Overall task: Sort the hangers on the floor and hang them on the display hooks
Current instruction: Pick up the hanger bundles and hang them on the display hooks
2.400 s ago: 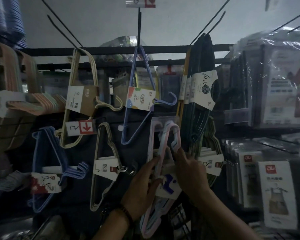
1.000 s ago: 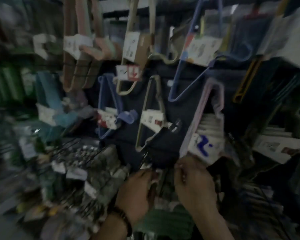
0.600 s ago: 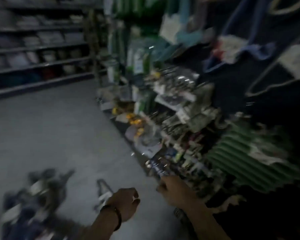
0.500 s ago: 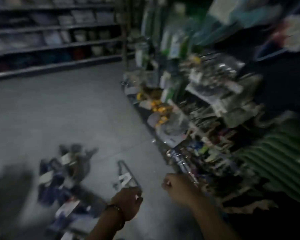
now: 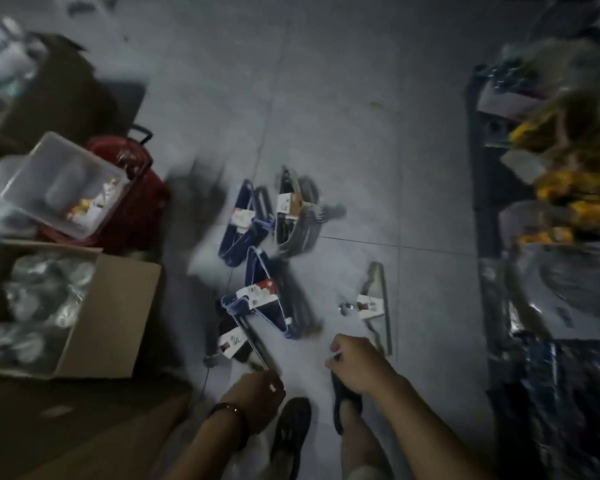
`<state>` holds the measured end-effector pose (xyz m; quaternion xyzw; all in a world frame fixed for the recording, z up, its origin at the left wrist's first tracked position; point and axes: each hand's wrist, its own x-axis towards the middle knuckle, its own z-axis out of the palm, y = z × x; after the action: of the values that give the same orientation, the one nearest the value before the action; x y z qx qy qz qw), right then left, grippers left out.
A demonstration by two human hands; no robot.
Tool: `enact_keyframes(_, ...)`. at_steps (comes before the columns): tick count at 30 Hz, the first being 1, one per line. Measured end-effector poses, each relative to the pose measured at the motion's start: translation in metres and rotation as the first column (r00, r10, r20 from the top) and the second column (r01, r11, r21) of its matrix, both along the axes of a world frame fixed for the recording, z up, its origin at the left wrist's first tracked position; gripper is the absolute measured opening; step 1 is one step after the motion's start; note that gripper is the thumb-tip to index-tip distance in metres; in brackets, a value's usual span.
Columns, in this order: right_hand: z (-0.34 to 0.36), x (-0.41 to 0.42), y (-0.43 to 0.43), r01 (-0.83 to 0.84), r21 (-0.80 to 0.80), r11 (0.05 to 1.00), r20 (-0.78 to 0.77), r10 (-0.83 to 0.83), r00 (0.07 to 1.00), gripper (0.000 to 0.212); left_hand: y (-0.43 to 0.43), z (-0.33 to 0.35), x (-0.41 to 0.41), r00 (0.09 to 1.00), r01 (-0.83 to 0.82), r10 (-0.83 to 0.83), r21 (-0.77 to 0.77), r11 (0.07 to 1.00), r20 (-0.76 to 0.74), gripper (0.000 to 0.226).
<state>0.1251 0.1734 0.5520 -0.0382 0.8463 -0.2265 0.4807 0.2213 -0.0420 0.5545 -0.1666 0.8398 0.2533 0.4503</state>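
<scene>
Grey tiled floor (image 5: 343, 109) fills the dim, blurred downward view; nearest the camera stand two feet in dark slip-on shoes (image 5: 291, 431), with both forearms reaching down past them; the left hand (image 5: 257, 398), a dark band at its wrist, has its fingers curled near the low end of a dark hanger bundle with a white tag (image 5: 238, 337), though whether they grasp it I cannot tell; the right hand (image 5: 355, 363) hangs just above the floor with fingers loosely curled, and what they hold, if anything, is too blurred to tell; just beyond it lies a thin pale wire hanger with a white label (image 5: 378, 303), apart from the rest; to its left rests a blue hanger bundle with a red-and-white label (image 5: 267, 299), touching the dark bundle; farther off lie another blue hanger bundle (image 5: 243, 223) and a grey hanger bundle with a brown card (image 5: 291, 209), side by side; at left sit an open brown cardboard box (image 5: 118, 313), then a clear plastic tub (image 5: 59, 188) on a red basket (image 5: 146, 188); packaged goods on low shelving (image 5: 551, 202) line the right edge.
</scene>
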Motion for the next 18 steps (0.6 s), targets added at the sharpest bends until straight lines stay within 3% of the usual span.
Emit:
enact_keyframes(5, -0.132, -0.052, -0.047, -0.125, 0.042, 0.991, 0.115, 0.119, 0.986, 0.047, -0.034, -0.128, -0.034, 0.966, -0.257, 0.257, 0.082, 0.963, 0.001, 0.025)
enact_keyframes(8, -0.22, -0.072, -0.076, -0.182, 0.053, 0.982, 0.159, 0.171, 0.972, 0.048, -0.05, -0.223, -0.042, 0.878, -0.479, 0.473, 0.141, 0.867, 0.074, 0.028)
enact_keyframes(11, -0.306, -0.082, -0.113, -0.111, 0.012, 0.994, 0.186, 0.107, 0.977, 0.052, -0.067, -0.321, -0.049, 0.706, -0.708, 0.694, 0.153, 0.689, 0.143, 0.032)
enact_keyframes(14, -0.397, -0.09, -0.155, -0.003, 0.008, 1.0, 0.178, 0.002, 0.984, 0.056, -0.083, -0.412, -0.064, 0.435, -0.9, 0.873, 0.151, 0.409, 0.221, 0.052)
enact_keyframes(16, -0.455, -0.095, -0.18, 0.031, 0.041, 0.999, 0.145, -0.037, 0.989, 0.063, -0.091, -0.464, -0.075, 0.276, -0.958, 0.922, 0.158, 0.24, 0.271, 0.072)
enact_keyframes(18, -0.503, -0.096, -0.198, 0.041, 0.047, 0.998, 0.116, -0.046, 0.992, 0.067, -0.097, -0.505, -0.086, 0.176, -0.975, 0.932, 0.187, 0.121, 0.316, 0.077)
